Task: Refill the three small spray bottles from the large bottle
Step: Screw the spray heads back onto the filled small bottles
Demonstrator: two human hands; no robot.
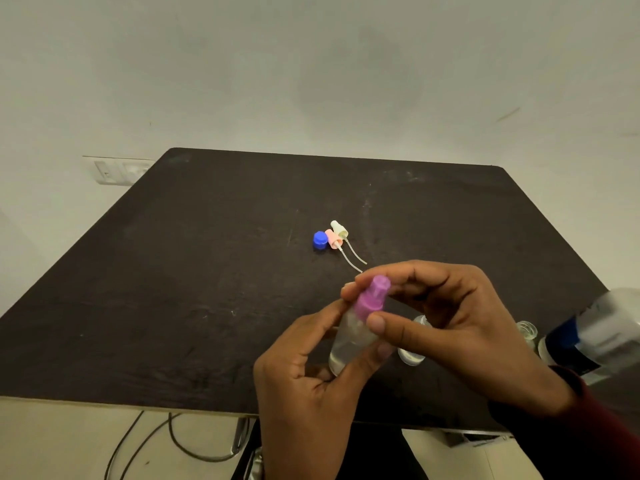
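A small clear spray bottle (349,344) is gripped low in the left hand (308,375), fingers and thumb curled round its body, and it is tilted with the top leaning away to the right. Some clear liquid can be seen in its lower part. Its purple spray head (372,299) is pinched by the right hand (450,327), thumb on the near side and fingertips curled over the far side.

Just behind the right hand's thumb, a second small bottle (414,355) is partly hidden, open at the neck. To the right of that hand's wrist, a third open neck (526,330) is glimpsed, and beyond it the large bottle (602,337) is seen blurred at the frame edge, with a blue band on its label.

Further out from the fingertips, on the dark table (207,289), a blue cap (320,240), a pink spray head (333,239) and a white spray head (339,229) are laid touching one another, the two dip tubes trailing back toward the hands.
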